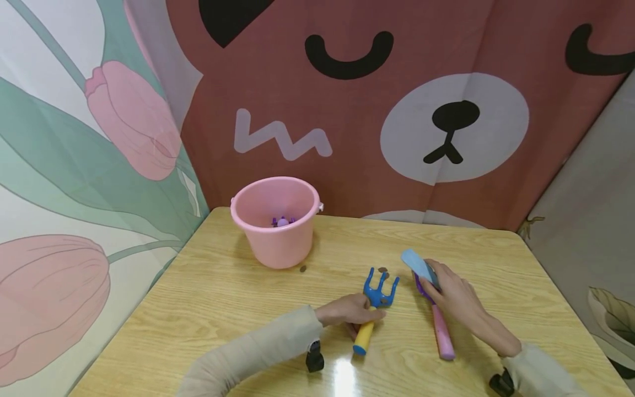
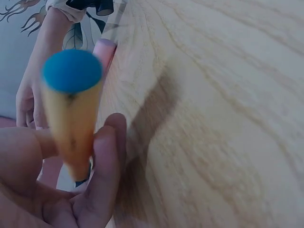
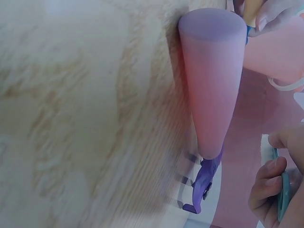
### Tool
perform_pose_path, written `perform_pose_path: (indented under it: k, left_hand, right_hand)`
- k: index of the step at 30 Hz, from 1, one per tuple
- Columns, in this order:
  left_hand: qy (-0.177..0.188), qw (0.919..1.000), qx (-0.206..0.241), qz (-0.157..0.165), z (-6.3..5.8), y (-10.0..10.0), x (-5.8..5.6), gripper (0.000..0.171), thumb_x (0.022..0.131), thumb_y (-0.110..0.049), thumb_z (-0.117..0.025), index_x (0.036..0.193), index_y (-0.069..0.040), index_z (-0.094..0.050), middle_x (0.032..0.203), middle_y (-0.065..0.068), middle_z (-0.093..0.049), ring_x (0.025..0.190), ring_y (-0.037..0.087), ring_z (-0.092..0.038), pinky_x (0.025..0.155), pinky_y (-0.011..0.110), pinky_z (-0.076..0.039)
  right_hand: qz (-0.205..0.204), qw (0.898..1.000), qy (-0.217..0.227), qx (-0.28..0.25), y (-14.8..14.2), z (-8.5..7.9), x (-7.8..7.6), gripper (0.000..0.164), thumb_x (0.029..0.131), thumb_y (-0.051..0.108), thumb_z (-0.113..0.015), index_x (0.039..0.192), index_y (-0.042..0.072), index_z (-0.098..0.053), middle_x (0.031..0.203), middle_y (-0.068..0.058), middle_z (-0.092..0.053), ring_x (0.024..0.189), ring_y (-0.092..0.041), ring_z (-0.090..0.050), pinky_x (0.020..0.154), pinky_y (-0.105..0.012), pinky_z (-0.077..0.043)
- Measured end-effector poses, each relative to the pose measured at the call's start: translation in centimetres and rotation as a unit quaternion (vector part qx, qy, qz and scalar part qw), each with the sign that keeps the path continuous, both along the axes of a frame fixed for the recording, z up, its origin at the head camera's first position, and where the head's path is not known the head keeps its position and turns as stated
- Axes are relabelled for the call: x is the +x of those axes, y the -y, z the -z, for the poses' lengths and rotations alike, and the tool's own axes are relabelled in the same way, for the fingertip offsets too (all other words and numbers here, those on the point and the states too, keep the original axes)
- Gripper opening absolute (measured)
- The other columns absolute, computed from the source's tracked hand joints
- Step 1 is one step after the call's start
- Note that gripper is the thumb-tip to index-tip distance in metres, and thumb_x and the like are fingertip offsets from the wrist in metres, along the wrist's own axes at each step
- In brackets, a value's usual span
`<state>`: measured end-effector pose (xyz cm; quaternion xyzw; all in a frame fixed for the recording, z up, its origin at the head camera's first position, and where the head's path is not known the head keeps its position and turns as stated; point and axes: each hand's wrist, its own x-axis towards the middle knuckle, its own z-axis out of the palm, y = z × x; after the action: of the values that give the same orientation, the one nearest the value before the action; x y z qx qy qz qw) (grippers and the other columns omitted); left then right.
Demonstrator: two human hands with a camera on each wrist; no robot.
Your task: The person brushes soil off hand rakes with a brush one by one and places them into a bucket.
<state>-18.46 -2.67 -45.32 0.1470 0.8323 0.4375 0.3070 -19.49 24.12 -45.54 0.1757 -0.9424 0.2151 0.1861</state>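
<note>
My left hand [image 1: 349, 310] grips a toy rake by its yellow handle [image 1: 364, 333], close over the table. The rake's blue three-pronged head [image 1: 379, 295] points away from me, with a brown spot on it. In my right hand [image 1: 456, 295] is a small brush [image 1: 418, 263], pale blue in the head view, with a teal handle [image 3: 284, 194] between the fingers in the right wrist view. Beneath this hand lies a second toy rake with a pink handle [image 1: 443, 333] and a purple head [image 3: 203, 185], partly hidden by the brush and fingers.
A pink bucket [image 1: 280, 245] stands at the back left of the wooden table [image 1: 198, 309], with a small purple thing [image 1: 283, 221] inside. Brown spots [image 1: 303, 268] mark the tabletop near the bucket and beyond the blue prongs. Printed curtains [image 1: 357, 138] hang behind.
</note>
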Motion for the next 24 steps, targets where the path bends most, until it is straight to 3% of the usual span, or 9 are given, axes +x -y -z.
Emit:
perform_pose_path:
  k: [6,9,13,18,21,24]
  left_hand:
    - [-0.041,0.9986,-0.024,-0.023,0.45,-0.03,-0.14,0.035,0.096,-0.029,-0.065,0.071,-0.010,-0.048,0.063,0.001,-0.054,0.049,0.011,-0.049,0.042,0.020,-0.040]
    - [-0.001,0.9988,0.030,-0.038,0.61,-0.04,-0.18,0.029,0.099,-0.021,-0.061,0.077,-0.007,-0.046,0.066,0.009,-0.062,0.048,0.012,-0.055,0.043,0.023,-0.047]
    - [0.069,0.9907,0.105,-0.052,0.68,0.04,-0.31,0.023,0.102,-0.015,-0.054,0.085,-0.003,-0.044,0.071,0.023,-0.068,0.046,0.017,-0.060,0.046,0.029,-0.054]
    - [0.074,0.9877,0.124,-0.060,0.57,-0.02,-0.55,0.022,0.103,-0.015,-0.052,0.089,0.002,-0.047,0.071,0.023,-0.068,0.047,0.017,-0.061,0.049,0.031,-0.056]
    - [0.067,0.9869,0.130,-0.069,0.35,-0.10,-0.72,0.025,0.104,-0.016,-0.051,0.105,0.009,-0.050,0.070,0.022,-0.068,0.048,0.019,-0.063,0.050,0.033,-0.057]
    - [0.062,0.9852,0.139,-0.079,0.13,-0.17,-0.82,0.026,0.105,-0.016,-0.048,0.115,0.009,-0.046,0.070,0.022,-0.068,0.047,0.019,-0.063,0.049,0.033,-0.057]
  right_hand:
    - [-0.008,1.000,-0.005,-0.001,0.12,0.09,0.07,0.048,0.093,0.014,-0.068,0.133,-0.007,-0.051,0.117,-0.030,-0.061,0.090,-0.040,-0.065,0.061,-0.051,-0.054]
    - [-0.009,1.000,-0.006,0.000,0.17,0.10,0.08,0.048,0.093,0.014,-0.069,0.133,-0.007,-0.051,0.118,-0.030,-0.061,0.091,-0.040,-0.065,0.061,-0.051,-0.054]
    - [-0.010,1.000,0.000,0.000,0.31,0.08,0.03,0.047,0.094,0.015,-0.069,0.133,-0.006,-0.051,0.120,-0.029,-0.060,0.092,-0.039,-0.065,0.061,-0.050,-0.054]
    - [-0.009,1.000,0.004,-0.002,0.50,-0.03,0.01,0.047,0.094,0.017,-0.068,0.133,-0.005,-0.052,0.120,-0.028,-0.061,0.091,-0.036,-0.065,0.061,-0.050,-0.054]
    - [-0.011,1.000,0.003,-0.005,0.60,-0.06,0.04,0.047,0.094,0.017,-0.069,0.133,-0.005,-0.052,0.120,-0.027,-0.061,0.091,-0.036,-0.065,0.062,-0.051,-0.053]
    - [-0.015,1.000,0.005,-0.006,0.77,-0.11,0.08,0.047,0.094,0.016,-0.068,0.133,-0.004,-0.052,0.122,-0.027,-0.060,0.094,-0.037,-0.065,0.066,-0.053,-0.054]
